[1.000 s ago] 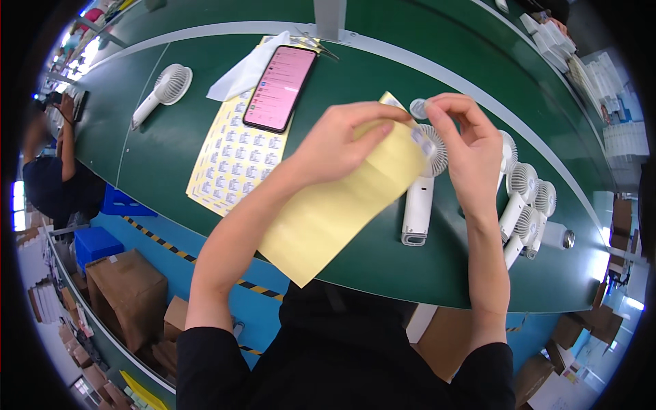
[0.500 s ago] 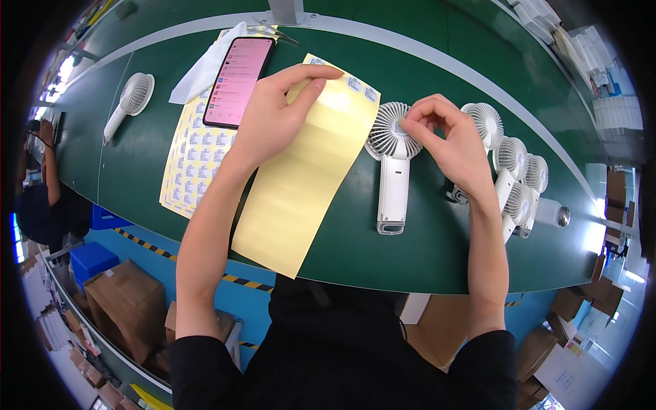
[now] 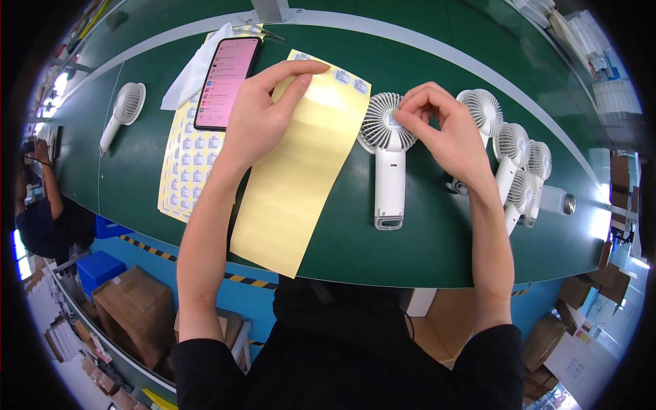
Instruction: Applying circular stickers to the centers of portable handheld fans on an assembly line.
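Over green tabletop, grips yellow sheet left of white fan with half-curled left hand, probably for reach, pinching label at fan's middle with right hand.

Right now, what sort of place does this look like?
Likely a factory or assembly workshop: matching white handheld fans sit grouped on a long green worktable, sheets of repeated labels lie there too, and black-and-yellow tape marks the blue floor.
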Available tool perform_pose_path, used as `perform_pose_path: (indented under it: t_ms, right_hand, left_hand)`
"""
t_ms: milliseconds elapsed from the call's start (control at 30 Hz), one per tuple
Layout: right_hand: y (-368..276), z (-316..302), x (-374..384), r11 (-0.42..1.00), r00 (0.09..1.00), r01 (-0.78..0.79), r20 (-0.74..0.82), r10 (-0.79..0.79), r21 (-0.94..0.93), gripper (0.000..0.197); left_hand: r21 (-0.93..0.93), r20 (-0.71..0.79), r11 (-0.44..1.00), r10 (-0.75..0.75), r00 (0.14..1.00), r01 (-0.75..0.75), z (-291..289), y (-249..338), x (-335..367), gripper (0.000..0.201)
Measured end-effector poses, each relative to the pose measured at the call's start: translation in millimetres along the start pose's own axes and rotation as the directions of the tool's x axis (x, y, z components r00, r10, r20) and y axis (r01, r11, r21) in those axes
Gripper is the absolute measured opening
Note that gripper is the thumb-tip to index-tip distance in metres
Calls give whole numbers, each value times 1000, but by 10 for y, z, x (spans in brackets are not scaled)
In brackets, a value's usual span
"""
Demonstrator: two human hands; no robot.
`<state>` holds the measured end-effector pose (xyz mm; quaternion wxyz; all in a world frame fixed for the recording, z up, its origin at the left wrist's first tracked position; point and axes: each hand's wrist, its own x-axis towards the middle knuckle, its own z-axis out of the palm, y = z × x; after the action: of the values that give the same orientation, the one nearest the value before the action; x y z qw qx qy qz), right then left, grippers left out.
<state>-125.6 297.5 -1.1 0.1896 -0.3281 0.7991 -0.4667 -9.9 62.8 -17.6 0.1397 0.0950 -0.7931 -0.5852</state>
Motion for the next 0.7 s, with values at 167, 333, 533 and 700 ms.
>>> perform_pose_path:
  t_ms: [167,333,533,700]
  right_hand:
    - [27,-21,2,999,1000,6,13,-7,43,13]
    - [17,-4,0,1000,1000,16,6,-16,23,13]
    - [12,-1,-2,1000,1000,24,3,-24,-1,13]
    - [33,17,-2,999,999,33,-4,-33,-1,13]
  left_hand:
    - [2,5,1000,-4,1000,4,4,6,4,24]
    - [7,-4,1000,9,1000,-9,3,-3,2,25]
    - [23,-2,1000,6,1000,-6,1,-10,5,25]
    - [13,2,1000,3,1000,-3,-1,-6,3,25]
